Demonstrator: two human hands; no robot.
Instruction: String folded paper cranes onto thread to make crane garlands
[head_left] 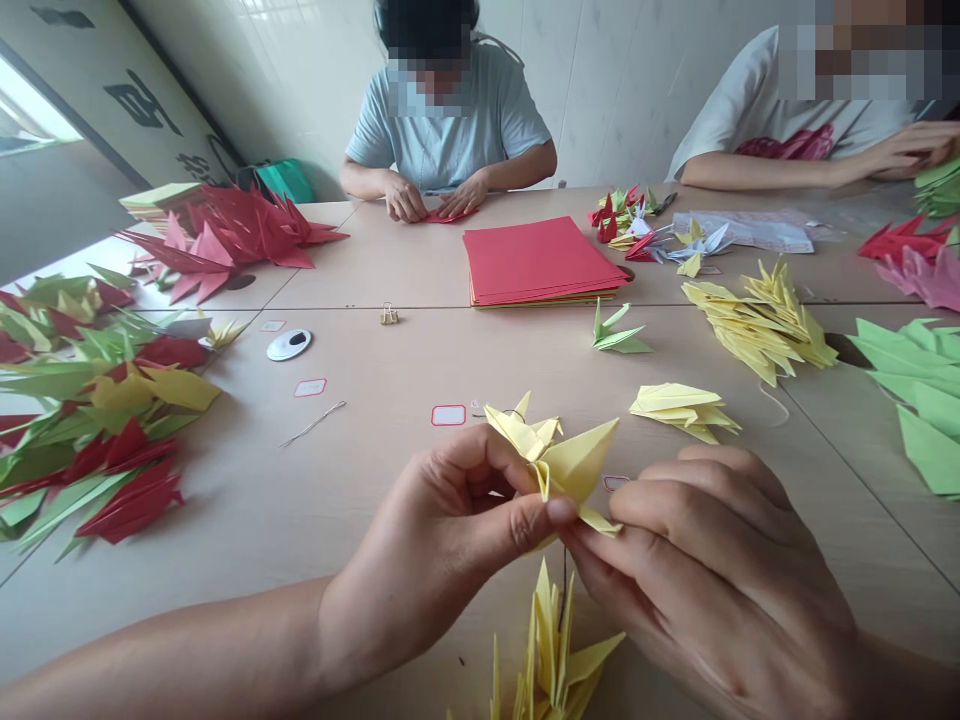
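Note:
A yellow origami crane [581,462] is pinched in my left hand [450,535], between thumb and bent fingers. My right hand [712,570] closes its fingertips on the lower right tip of the same crane. Another folded yellow piece [521,430] sits just behind it, against my left fingers. Below my hands, at the front edge of the view, stand several yellow cranes [551,650], with a dark thread rising from them. A flat-folded yellow crane [684,408] lies beyond my right hand, and a green crane [621,330] rests farther back.
A stack of red paper [544,258] lies mid-table. Heaps of coloured cranes [112,400] fill the left; yellow [757,325] and green [915,380] bundles lie right. A needle [313,424], binder clip [389,314] and white disc [289,345] lie left of centre. A person [450,130] folds red paper opposite; another [780,140] sits right.

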